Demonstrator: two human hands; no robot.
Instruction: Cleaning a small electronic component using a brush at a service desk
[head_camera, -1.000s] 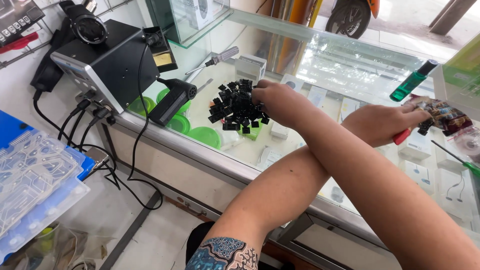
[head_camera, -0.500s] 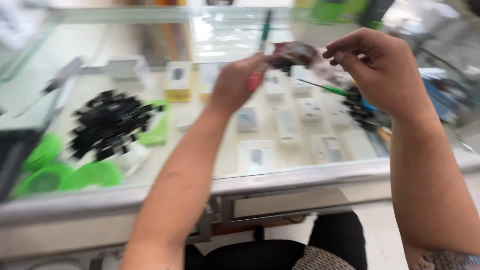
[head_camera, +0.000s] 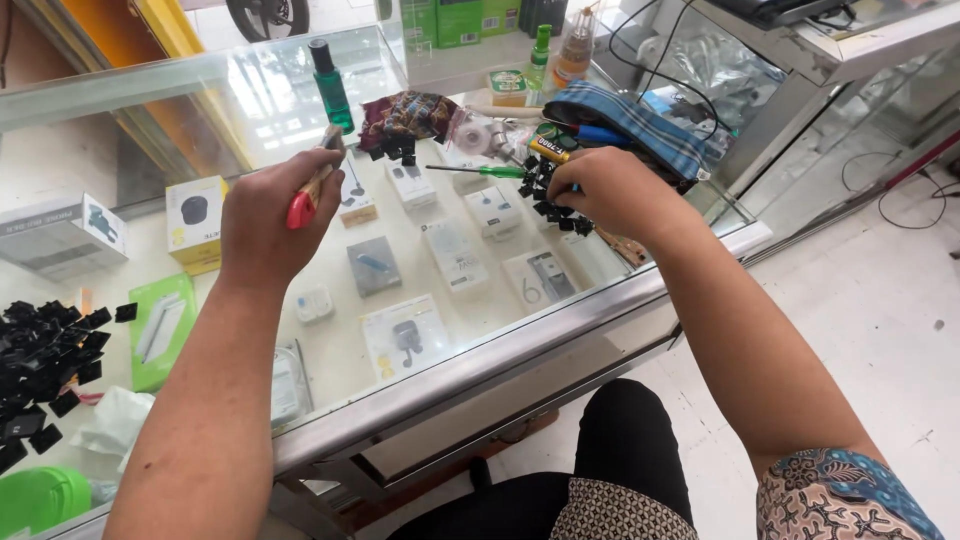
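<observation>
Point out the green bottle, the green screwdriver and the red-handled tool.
green bottle (head_camera: 331, 92), head view, on its body
green screwdriver (head_camera: 497, 171), head view, on its handle
red-handled tool (head_camera: 301, 209), head view, on the red handle

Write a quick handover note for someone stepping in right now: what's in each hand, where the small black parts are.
Left hand: gripping a red-handled tool above the glass counter.
Right hand: resting on a cluster of small black pieces by the green screwdriver.
Done: a big pile of black pieces sits at the counter's left end.
Left: a few more lie near the patterned pouch, untouched.
</observation>
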